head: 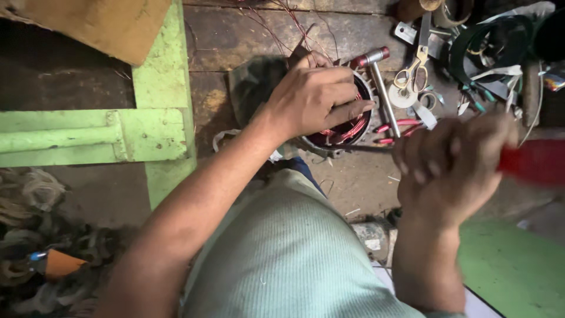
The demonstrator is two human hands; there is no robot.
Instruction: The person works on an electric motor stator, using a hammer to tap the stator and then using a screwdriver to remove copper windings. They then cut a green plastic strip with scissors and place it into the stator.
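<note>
My left hand (312, 97) lies over a round motor stator (347, 129) with red copper windings, fingers spread across its top rim and pressing it on the wooden bench. My right hand (450, 168), blurred, is closed around a red-handled tool (532, 162) whose thin shaft points left toward the stator's lower edge. Loose red copper wires (282, 17) trail away from the stator toward the back of the bench.
A steel hammer with a red-banded head (379, 82) lies right of the stator. Scissors (415, 65), tape rolls, a dark coil (485, 41) and small tools crowd the back right. A green metal frame (159, 118) stands left, cardboard (100, 23) above it, tangled scrap at lower left.
</note>
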